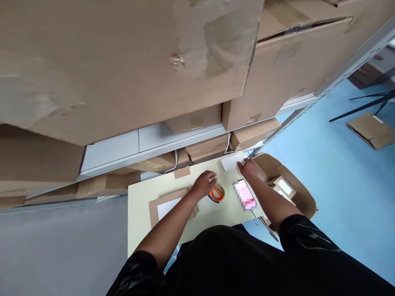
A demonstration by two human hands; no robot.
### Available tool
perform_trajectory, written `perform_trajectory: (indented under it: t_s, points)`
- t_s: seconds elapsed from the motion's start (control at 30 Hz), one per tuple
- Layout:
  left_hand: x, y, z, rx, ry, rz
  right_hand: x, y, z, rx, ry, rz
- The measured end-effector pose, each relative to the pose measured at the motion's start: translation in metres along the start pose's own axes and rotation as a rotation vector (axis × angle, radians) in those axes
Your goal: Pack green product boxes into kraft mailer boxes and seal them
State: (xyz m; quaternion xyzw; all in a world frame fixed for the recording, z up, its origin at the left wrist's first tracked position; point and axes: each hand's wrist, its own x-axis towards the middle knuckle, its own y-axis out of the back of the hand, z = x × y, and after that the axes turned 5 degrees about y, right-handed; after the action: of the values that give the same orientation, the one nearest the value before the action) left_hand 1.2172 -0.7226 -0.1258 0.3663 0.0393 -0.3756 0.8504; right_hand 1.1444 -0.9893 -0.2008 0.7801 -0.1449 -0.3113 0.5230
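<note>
My right hand is at the back right of the table, its fingers closed on the near right edge of a flat white paper. My left hand hovers beside a roll of tape with an orange holder. Its fingers are bent, with a gap to the thumb, and nothing shows between them. Under my left forearm lies a cardboard box with a white sheet on it, partly covered by the arm. A lit phone, its screen blurred, lies near my right forearm with a cable plugged in.
The pale table stands against a shelf loaded with large cardboard boxes that overhang it. A small cardboard piece lies at its back edge. On the right, a big open carton holds small boxes.
</note>
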Motion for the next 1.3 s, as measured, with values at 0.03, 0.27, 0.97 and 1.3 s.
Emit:
perform_trajectory:
  t_s: [0.03,0.27,0.97,1.3]
  points:
    - [0.014,-0.008,0.002,-0.003,0.024,-0.022,0.004,0.001,0.006,0.005,-0.007,-0.023]
    - [0.071,-0.044,0.003,0.040,0.110,-0.153,0.022,-0.014,0.018,0.062,-0.029,-0.008]
    - [0.058,-0.047,0.004,-0.011,0.148,-0.216,0.018,-0.009,0.022,0.088,-0.028,0.038]
    - [-0.031,0.044,-0.055,-0.147,0.202,0.097,-0.106,-0.041,-0.050,0.054,0.671,-0.204]
